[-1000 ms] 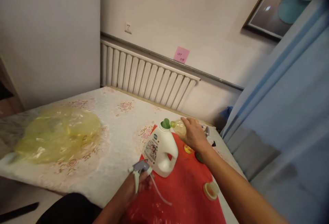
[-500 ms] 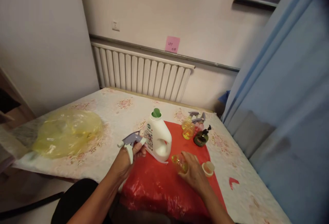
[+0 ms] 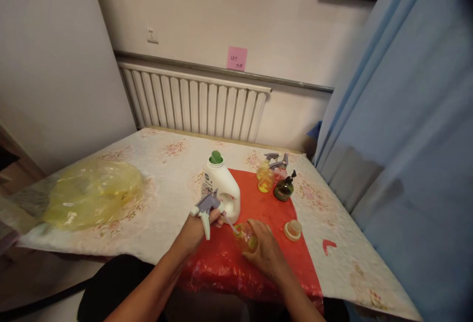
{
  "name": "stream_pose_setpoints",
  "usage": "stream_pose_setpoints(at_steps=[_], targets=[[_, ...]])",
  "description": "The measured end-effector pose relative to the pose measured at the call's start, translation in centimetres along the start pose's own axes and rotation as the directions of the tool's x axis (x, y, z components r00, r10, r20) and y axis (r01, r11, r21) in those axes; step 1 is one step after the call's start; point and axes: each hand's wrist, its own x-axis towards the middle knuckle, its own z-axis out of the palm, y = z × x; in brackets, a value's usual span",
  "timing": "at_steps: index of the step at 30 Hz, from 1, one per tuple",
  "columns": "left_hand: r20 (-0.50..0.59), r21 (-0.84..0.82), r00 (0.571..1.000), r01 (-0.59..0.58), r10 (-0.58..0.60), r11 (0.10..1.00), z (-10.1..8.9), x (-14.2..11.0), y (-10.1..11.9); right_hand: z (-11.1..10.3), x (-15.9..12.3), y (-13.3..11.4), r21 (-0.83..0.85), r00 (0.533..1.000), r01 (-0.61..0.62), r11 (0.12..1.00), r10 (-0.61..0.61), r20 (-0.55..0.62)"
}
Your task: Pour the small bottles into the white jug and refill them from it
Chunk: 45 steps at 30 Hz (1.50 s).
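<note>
My left hand (image 3: 202, 223) is closed around the neck of a grey and white trigger spray head (image 3: 209, 204). Its thin clear dip tube slants down to the right, and the tip is at the mouth of a small yellowish clear bottle (image 3: 245, 238); whether it is inside I cannot tell. My right hand (image 3: 264, 249) is wrapped around that bottle, which tilts with its mouth toward the left. Just behind my hands stands a white handled jug (image 3: 226, 184), its cap off and something green (image 3: 216, 157) in its opening.
Several bottles, including a yellow spray bottle (image 3: 265, 182) and a dark green pump bottle (image 3: 284, 190), stand at the back right of the red plastic sheet (image 3: 254, 203). A round cap (image 3: 293, 230) lies to the right. A yellow plastic bag (image 3: 94, 191) lies at left.
My left hand has moved right with the spray head, and its tube has come to the bottle's mouth. My right hand has brought the bottle slightly left. The view has shifted a little.
</note>
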Motion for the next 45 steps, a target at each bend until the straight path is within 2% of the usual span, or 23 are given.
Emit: stream_pose_setpoints(at_steps=[3, 7, 12, 18, 23, 30, 38, 45], targets=[[0.023, 0.100, 1.000, 0.000, -0.002, 0.995, 0.6, -0.5, -1.0, 0.1, 0.2, -1.2, 0.017, 0.999, -0.049, 0.999, 0.049, 0.012], [0.112, 0.245, 0.993, -0.054, 0.027, 0.968, 0.7, -1.2, -1.7, 0.0, 0.4, -2.5, 0.046, 0.996, -0.085, 0.995, 0.086, -0.011], [0.136, 0.298, 0.991, -0.050, 0.009, 0.953, 0.4, -1.3, -2.0, 0.2, 0.1, -2.6, 0.055, 0.997, -0.062, 0.997, 0.064, -0.034], [0.172, 0.405, 0.985, -0.058, -0.013, 0.912, 0.6, -1.3, -1.4, 0.2, -0.4, -2.6, 0.065, 0.997, -0.069, 0.995, 0.071, -0.016], [0.152, 0.436, 0.988, -0.084, 0.019, 0.896, 0.8, -1.4, -1.0, 0.1, -0.3, -2.6, 0.071, 0.996, -0.085, 0.994, 0.086, -0.004], [0.197, 0.478, 0.980, -0.099, 0.004, 0.873, 1.1, -1.3, -0.6, 0.3, -0.2, -2.4, 0.088, 0.997, -0.080, 0.993, 0.081, -0.009], [0.275, 0.584, 0.961, -0.185, 0.021, 0.790, 1.4, -1.3, 0.0, 0.0, -0.2, -2.6, 0.073, 0.997, -0.082, 0.994, 0.082, -0.006], [0.326, 0.587, 0.945, -0.218, 0.019, 0.780, 1.5, -1.1, -0.1, -0.2, -0.2, -2.6, 0.090, 0.997, -0.072, 0.993, 0.074, -0.027]])
